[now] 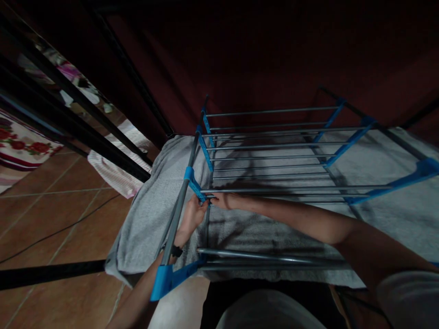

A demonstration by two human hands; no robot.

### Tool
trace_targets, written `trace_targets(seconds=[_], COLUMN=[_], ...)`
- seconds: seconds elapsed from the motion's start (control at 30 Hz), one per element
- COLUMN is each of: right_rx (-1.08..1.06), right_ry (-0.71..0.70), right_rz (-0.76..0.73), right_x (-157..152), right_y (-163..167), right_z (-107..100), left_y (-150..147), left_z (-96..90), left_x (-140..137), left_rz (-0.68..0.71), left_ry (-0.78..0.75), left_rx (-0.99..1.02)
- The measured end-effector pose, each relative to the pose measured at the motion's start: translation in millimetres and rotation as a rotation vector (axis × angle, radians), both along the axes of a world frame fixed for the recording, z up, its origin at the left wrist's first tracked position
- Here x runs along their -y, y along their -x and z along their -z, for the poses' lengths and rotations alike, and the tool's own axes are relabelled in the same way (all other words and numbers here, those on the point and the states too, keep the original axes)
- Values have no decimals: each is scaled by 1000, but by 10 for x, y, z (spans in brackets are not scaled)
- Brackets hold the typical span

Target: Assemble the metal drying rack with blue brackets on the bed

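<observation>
A metal rack [270, 158] with grey rods and blue plastic brackets lies across a grey towel. My left hand [194, 214] reaches past the rack's left side tube [180, 201], fingers closed at the lower end of a blue bracket [196, 186]. From the right, my right hand [221, 200] meets it there, its fingers bent around the rod end by the same bracket. The fingertips of both hands nearly touch. Nearer to me, a blue corner piece [171, 278] caps the bottom of the side tube, with loose-looking rods [267, 257] beside it.
The grey towel [137, 228] covers the surface under the rack. A dark red panel [257, 55] stands behind. At left are black metal bars [68, 123], a tiled floor [44, 219], a thin cable [68, 227] and a striped cloth [115, 169].
</observation>
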State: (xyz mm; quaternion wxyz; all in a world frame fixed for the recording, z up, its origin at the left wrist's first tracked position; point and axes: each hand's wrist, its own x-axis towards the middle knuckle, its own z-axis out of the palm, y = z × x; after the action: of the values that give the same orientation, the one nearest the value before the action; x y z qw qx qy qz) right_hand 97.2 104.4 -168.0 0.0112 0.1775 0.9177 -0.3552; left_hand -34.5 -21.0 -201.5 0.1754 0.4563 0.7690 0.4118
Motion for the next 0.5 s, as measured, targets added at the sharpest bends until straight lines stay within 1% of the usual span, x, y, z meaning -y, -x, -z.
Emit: trace_targets(seconds=[0.1,0.17,0.37,0.5], right_rx=[47,63,87,56], right_ry=[-65,-79,-74,-46], right_rz=[69,63,43,18], right_x=[57,80,98,96], right_y=[111,130,118,127], right_z=[28,43,56,124], left_y=[-37,-61,-76,-62], left_z=[-18,-21,8,31], left_x=[-9,-19,-24,-23], left_rz=[-2,-5,24,27], left_ry=[2,-21,-51,-50], left_rx=[-15,-16,45,82])
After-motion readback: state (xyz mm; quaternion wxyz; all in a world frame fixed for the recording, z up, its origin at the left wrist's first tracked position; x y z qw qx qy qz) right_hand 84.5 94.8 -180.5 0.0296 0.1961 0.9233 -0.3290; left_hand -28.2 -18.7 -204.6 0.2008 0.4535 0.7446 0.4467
